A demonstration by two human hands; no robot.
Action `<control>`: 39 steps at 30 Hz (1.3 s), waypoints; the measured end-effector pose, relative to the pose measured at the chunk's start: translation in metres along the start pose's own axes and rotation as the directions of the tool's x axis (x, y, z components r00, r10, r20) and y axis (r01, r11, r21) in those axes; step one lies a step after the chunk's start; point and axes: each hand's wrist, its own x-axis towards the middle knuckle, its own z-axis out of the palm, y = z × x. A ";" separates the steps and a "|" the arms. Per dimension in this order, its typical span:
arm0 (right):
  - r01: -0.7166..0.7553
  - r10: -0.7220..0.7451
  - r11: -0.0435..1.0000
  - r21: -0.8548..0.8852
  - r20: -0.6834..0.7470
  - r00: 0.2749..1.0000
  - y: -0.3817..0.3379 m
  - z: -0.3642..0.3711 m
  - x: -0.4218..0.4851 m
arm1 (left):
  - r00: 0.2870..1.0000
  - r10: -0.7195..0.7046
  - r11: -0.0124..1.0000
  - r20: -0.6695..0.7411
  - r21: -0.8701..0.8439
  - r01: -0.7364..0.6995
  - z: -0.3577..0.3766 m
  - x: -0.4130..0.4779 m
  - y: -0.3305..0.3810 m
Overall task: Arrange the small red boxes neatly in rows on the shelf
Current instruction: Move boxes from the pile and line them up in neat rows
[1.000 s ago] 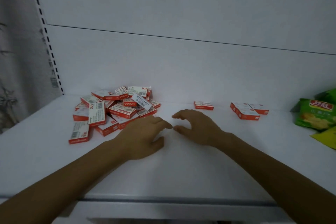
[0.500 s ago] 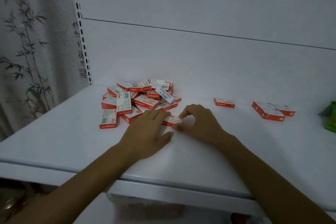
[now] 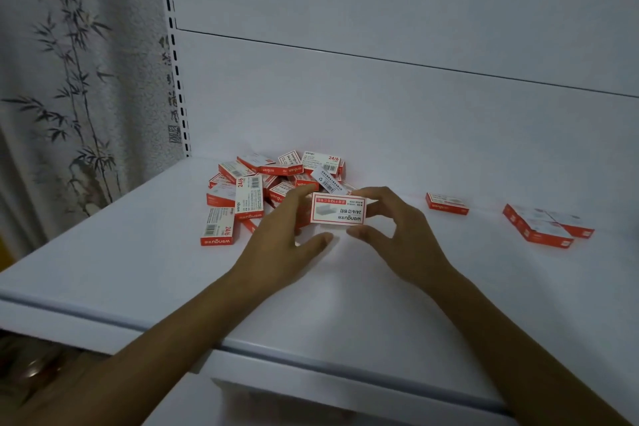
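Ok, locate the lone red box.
Head view, right of centre: lone red box lies on the shelf between the right hand and the far-right boxes.

Looks like a shop, or a mock-up of one — white display shelf (image 3: 138, 252) with a slotted upright (image 3: 174, 79) and plain back panels (image 3: 380, 107), as on retail racking. Carries many identical small red boxes (image 3: 273, 183) printed with barcodes. Stands beside a curtain (image 3: 69, 79) with inked bamboo — a homelier touch.
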 end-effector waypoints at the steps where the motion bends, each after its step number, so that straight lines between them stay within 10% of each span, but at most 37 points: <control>1: 0.010 -0.010 1.000 0.005 -0.015 1.000 -0.002 0.001 0.000 | 1.000 0.010 1.000 0.004 -0.010 -0.009 0.000 0.000 0.000; 12: 0.017 -0.021 1.000 -0.025 -0.175 0.984 -0.016 0.004 -0.003 | 0.995 0.025 0.978 -0.095 -0.204 -0.044 -0.002 -0.001 0.013; 23: 0.153 -0.175 0.982 -0.112 -0.229 0.958 -0.014 0.015 -0.004 | 0.990 -0.090 0.804 0.110 -0.579 0.137 -0.002 0.006 0.015; 39: 0.197 -0.193 0.972 -0.125 0.041 0.980 -0.013 0.002 -0.001 | 0.995 0.091 0.989 0.040 -0.122 -0.086 0.004 0.004 -0.003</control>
